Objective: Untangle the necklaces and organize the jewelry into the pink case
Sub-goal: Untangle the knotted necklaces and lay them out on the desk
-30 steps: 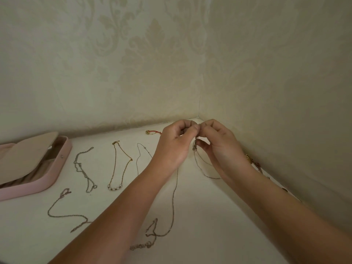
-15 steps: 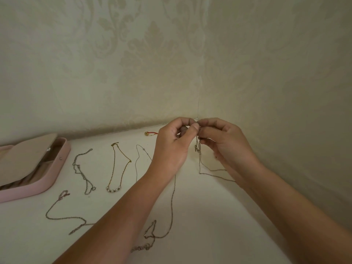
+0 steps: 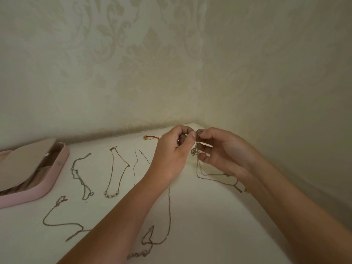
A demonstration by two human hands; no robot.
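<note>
Right of centre, our left hand (image 3: 172, 155) and right hand (image 3: 226, 153) both pinch the tangled chain (image 3: 194, 151), with its knot hanging between our fingertips. The pink case (image 3: 55, 176) sits at the left edge with its lid ajar, and a pearl necklace (image 3: 111, 194) lies nearby.

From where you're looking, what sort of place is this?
Likely a room at home: damask wallpaper meets in a corner behind a white tabletop, with an open pink jewelry case and necklaces laid out.
</note>
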